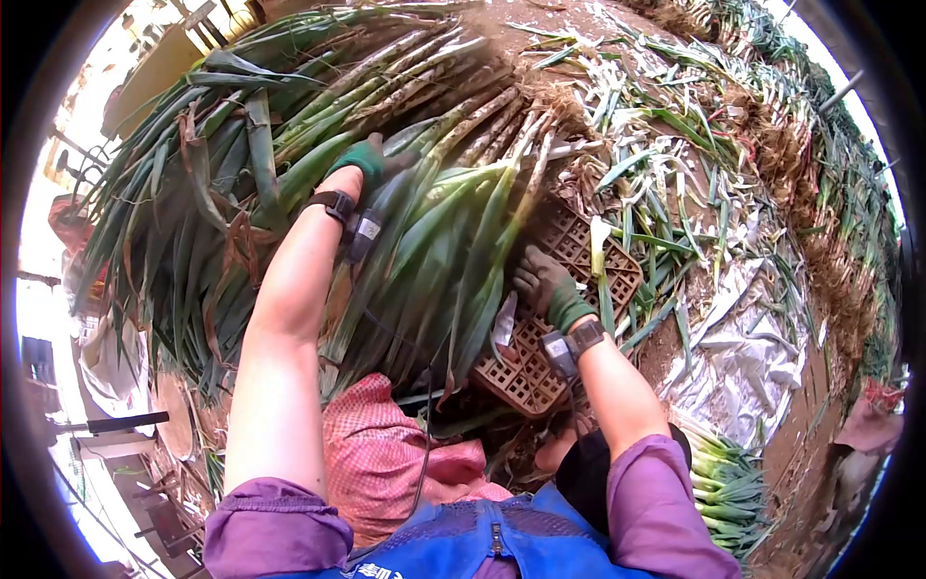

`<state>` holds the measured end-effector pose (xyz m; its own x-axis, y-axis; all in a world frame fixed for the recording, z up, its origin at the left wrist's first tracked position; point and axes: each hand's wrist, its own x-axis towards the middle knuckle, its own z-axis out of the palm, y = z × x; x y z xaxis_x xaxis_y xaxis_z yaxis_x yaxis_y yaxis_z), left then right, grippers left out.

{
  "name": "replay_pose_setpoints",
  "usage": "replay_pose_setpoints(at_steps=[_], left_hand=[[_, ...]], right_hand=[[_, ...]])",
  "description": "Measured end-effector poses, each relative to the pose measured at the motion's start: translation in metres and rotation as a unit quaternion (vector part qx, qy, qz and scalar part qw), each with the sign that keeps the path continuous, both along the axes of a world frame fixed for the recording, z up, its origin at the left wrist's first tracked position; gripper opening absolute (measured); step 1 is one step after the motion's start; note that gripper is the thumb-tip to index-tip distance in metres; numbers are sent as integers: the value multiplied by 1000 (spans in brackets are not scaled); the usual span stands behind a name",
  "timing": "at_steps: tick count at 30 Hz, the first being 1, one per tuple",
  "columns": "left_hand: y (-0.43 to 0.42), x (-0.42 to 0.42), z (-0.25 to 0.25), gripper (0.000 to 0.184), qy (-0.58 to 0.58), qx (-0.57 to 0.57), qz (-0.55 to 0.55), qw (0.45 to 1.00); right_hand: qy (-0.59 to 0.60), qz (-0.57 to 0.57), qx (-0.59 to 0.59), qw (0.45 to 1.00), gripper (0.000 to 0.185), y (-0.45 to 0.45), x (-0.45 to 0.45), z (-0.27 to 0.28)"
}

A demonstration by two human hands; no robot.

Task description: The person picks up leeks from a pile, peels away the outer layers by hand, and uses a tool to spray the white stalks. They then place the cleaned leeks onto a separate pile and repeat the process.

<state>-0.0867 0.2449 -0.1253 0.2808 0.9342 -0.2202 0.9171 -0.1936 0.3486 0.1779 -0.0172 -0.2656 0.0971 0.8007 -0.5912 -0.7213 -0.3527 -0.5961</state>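
Note:
My left hand (370, 162), in a green glove, reaches into a big pile of long green onions (222, 183). Its fingers are slightly blurred and look closed around some leaves at the edge of a loose bunch (444, 212). That bunch fans out between my hands, its leaves hanging toward me and its pale, soil-stained stems pointing away. To the right, my right hand (548, 289), also gloved, is over a brown plastic crate (526, 362) with a lattice surface. Its fingers are spread beside the leaf tips, and nothing shows in them.
Trimmed leaves and peelings (656, 183) litter the ground at right, near crumpled white sheeting (743, 367). Bundled green onions (723, 482) lie at lower right, and a long row of them (820, 193) lines the far right. A red patterned cloth (386, 434) covers my lap.

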Motion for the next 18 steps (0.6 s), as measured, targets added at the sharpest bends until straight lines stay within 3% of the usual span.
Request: replay_pose_setpoints(at_steps=[1, 3, 7, 9, 11, 13, 15, 16, 18], left_hand=[[-1, 3, 6, 102, 26, -4, -9, 1000], [-17, 11, 20, 100, 84, -10, -23, 996], [-45, 11, 7, 78, 75, 119, -65, 988], [-47, 9, -8, 76, 38, 180, -94, 978], [-51, 9, -1, 73, -24, 141, -88, 986], [-49, 7, 5, 72, -112, 16, -106, 988], [-46, 7, 0, 73, -118, 39, -107, 987], [-48, 10, 2, 74, -96, 43, -94, 990], [-44, 11, -8, 79, -53, 48, -71, 995]], right_hand=[[50, -14, 45, 998, 52, 11, -4, -11], [34, -5, 121, 992, 48, 35, -16, -41], [2, -6, 279, 960, 41, 71, -33, -87], [-97, 67, 215, 970, 50, 68, -35, -54], [-52, 67, 211, 974, 47, 64, -32, -60], [-8, 52, 190, 980, 44, 65, -34, -68], [166, 37, 147, 974, 41, 66, -28, -72], [148, 71, 192, 968, 39, 61, -24, -60], [-55, 99, 212, 971, 41, 70, -18, -114]])
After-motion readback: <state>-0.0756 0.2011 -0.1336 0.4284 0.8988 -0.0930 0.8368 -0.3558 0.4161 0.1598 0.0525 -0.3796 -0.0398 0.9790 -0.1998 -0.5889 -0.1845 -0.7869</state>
